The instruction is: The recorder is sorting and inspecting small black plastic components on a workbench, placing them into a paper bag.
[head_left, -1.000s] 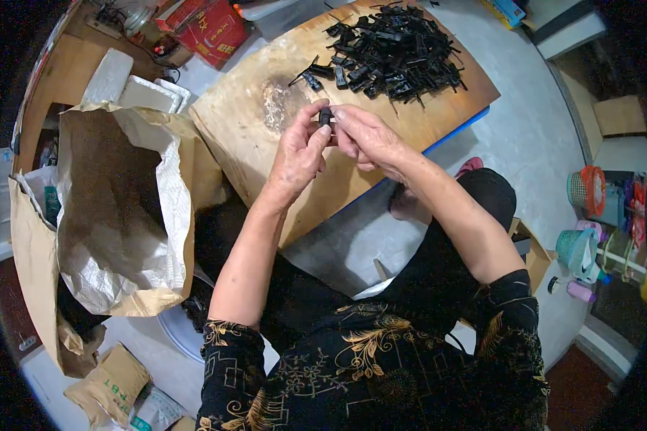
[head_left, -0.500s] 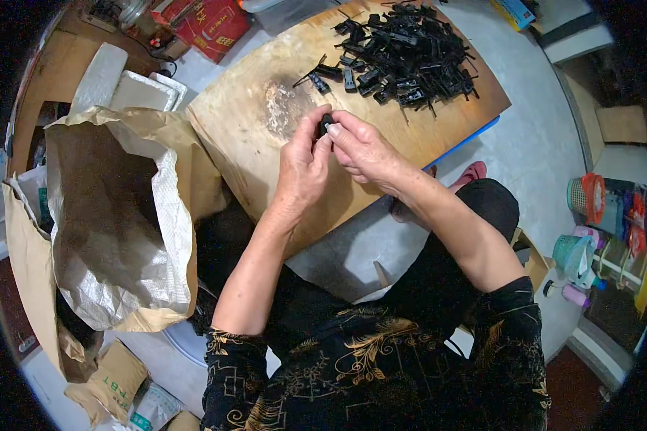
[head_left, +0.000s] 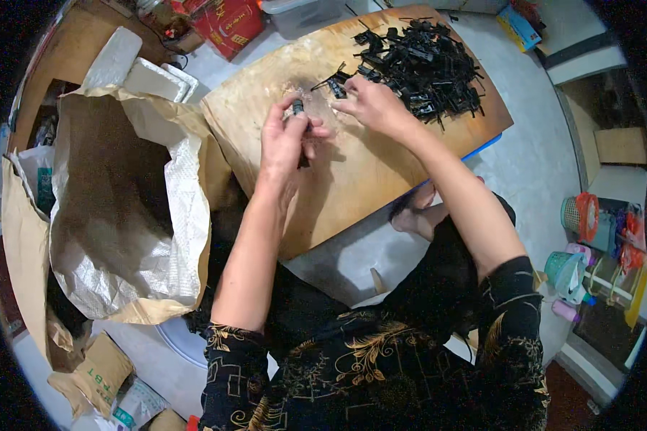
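A small black plastic clip [head_left: 297, 108] is being pinched in the left hand [head_left: 286, 140], while the right hand [head_left: 370, 104], fingers loosely spread, is being stretched toward the heap of black plastic parts [head_left: 420, 65] at the far edge of the wooden counter [head_left: 352, 179]; a fresh piece probably needs picking.

Your left hand [head_left: 284, 140] pinches a small black plastic part [head_left: 297, 108] over the round wooden board [head_left: 352, 179]. Your right hand [head_left: 370, 106] lies farther right, fingertips at the near edge of the heap of black plastic pieces [head_left: 420, 61]. A large open brown paper sack [head_left: 115, 208] stands at left.
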A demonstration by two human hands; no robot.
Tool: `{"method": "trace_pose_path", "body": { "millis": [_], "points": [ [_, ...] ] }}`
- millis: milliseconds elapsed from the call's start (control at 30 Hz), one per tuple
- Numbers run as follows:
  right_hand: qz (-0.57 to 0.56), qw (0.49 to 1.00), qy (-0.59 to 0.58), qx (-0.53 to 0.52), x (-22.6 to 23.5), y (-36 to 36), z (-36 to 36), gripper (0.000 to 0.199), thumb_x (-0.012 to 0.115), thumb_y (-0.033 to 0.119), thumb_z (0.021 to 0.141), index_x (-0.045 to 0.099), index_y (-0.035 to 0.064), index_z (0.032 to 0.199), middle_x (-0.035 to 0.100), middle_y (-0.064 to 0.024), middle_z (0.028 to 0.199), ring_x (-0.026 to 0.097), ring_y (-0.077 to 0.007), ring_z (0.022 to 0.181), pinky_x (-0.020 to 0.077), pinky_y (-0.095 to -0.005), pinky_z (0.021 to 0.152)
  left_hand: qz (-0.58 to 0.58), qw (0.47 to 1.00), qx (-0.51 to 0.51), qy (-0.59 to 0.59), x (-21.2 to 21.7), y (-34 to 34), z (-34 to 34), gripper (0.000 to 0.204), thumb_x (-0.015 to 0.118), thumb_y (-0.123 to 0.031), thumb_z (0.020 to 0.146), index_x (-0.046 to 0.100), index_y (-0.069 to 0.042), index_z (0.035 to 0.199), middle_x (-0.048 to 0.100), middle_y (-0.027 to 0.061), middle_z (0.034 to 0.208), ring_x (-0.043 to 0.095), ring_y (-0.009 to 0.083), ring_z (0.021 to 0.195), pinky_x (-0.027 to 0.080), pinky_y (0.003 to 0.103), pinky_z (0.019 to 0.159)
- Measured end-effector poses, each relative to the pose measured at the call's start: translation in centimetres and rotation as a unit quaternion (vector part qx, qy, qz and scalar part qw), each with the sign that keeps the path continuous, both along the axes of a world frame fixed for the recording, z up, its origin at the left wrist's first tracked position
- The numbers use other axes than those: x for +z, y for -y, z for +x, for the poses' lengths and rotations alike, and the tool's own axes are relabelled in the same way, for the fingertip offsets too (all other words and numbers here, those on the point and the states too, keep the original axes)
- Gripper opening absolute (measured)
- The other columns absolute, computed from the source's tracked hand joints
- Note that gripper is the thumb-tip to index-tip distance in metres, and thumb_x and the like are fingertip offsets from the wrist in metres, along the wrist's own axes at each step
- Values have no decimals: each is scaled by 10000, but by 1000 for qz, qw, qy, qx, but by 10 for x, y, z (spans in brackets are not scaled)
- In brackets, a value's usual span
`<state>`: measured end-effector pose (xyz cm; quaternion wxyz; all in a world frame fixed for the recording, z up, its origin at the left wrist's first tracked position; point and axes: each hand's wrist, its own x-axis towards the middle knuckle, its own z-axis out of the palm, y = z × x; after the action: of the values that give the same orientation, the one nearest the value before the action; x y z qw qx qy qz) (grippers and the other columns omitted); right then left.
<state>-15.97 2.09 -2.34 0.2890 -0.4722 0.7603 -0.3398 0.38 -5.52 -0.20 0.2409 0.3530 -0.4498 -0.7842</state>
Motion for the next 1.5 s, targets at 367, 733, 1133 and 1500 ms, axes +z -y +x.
{"method": "trace_pose_path", "body": {
  "millis": [367, 733, 1133, 1500],
  "points": [
    [40, 937, -346, 3, -16, 17, 5, 235, 546, 271, 793, 560, 40, 755, 612, -204, 761, 612, -355, 773, 476, -436, 621, -356, 934, -26, -22, 27, -51, 32, 214, 542, -110, 796, 511, -11, 984, 574, 171, 845, 585, 280, 794, 454, 351, 697],
    [3, 996, 89, 20, 37, -44, 34, 228, 536, 278, 869, 465, 106, 737, 347, 53, 555, 302, -47, 428, 241, -221, 378, -530, 724, 132, 422, -1, -87, 329, 206, 558, -92, 807, 564, -21, 1001, 597, 160, 879, 586, 314, 773, 471, 360, 701],
    [-266, 903, -289, 176, 66, -120, 101, 274, 619, 65, 753, 540, 50, 1015, 570, -125, 674, 574, -277, 561, 450, -348, 495, -103, 983, -154, 13, 60, -103, 174, 466, 451, -197, 908, 290, -28, 1312, 548, 144, 1052, 584, 143, 726, 443, 206, 546],
    [-266, 871, -355, 211, 52, -151, 75, 489, 578, 106, 726, 496, 135, 1207, 571, -30, 704, 583, -183, 565, 470, -303, 481, 193, 879, -407, -154, 19, -77, 72, 388, 553, -282, 875, 480, -9, 1141, 612, 145, 885, 613, 145, 647, 506, 189, 557]
  ]
}}
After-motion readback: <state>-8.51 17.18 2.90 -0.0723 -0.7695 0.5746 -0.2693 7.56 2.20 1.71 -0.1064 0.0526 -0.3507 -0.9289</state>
